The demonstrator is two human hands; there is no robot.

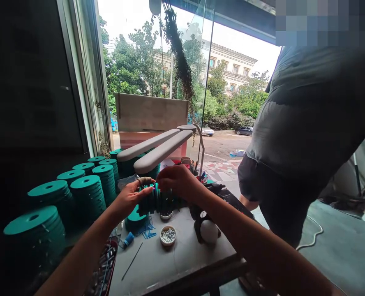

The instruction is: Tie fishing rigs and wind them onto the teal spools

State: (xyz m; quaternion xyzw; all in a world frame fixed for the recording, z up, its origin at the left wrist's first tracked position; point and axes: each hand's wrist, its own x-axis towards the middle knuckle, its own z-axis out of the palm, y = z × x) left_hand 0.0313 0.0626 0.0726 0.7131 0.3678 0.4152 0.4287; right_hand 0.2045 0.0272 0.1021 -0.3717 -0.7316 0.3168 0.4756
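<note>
Above the white table, my left hand (135, 192) grips a stack of green foam spools (154, 199) held on its side, with the thumb lying along the top and a tan wrap on one finger. My right hand (179, 183) is at the stack's right end with its fingers curled and pinched over the top. Whatever lies between those fingertips is too small and dark to make out. Below the stack, a round bowl of small white and dark beads (168, 236) stands on the table, near another green spool (137, 218) and several blue plastic pieces (148, 231).
Stacks of green spools (88, 191) fill the left side. A thin rod (132, 261) lies near the front; a tray of metal parts (104, 267) sits at lower left. A lamp with two white arms (164, 152) hangs over the table. A person (293, 123) stands close at right.
</note>
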